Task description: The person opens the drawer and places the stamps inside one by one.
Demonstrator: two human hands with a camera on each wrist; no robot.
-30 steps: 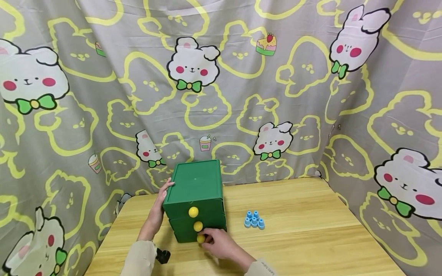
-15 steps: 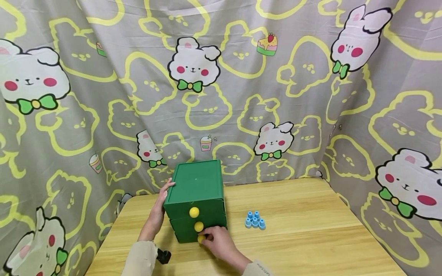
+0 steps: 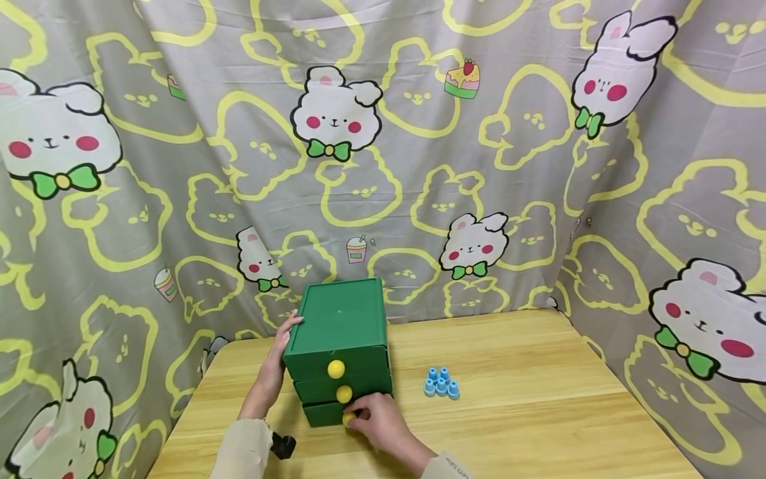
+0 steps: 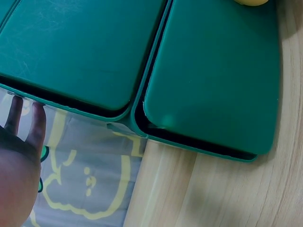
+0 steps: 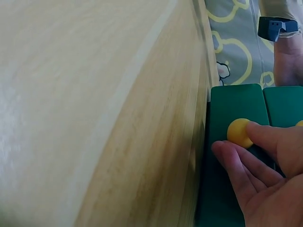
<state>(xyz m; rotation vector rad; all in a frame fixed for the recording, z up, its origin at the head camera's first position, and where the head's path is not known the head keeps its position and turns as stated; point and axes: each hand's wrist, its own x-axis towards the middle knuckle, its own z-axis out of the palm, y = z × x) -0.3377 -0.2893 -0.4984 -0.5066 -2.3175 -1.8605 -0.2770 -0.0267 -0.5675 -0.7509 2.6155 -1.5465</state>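
A green drawer cabinet (image 3: pixel 341 316) with three stacked drawers stands on the table, a round yellow knob on each drawer front. My right hand (image 3: pixel 380 422) pinches the bottom drawer's knob (image 5: pixel 239 133) between thumb and fingers. The bottom drawer (image 3: pixel 323 415) sits slightly forward of the two above it. In the left wrist view a dark gap shows behind its front panel (image 4: pixel 213 80). My left hand (image 3: pixel 278 349) rests against the cabinet's left side with straight fingers, the fingertips near the top edge.
Several small light-blue cone-shaped pieces (image 3: pixel 441 386) stand grouped to the right of the cabinet. The wooden table (image 3: pixel 509 399) ends at a patterned curtain (image 3: pixel 407 166) behind and at the sides. A black wrist camera (image 3: pixel 283 446) sits at the left cuff.
The bottom drawer has come a little forward, toward me, with my right hand on its knob. My left hand has stayed against the cabinet's side.
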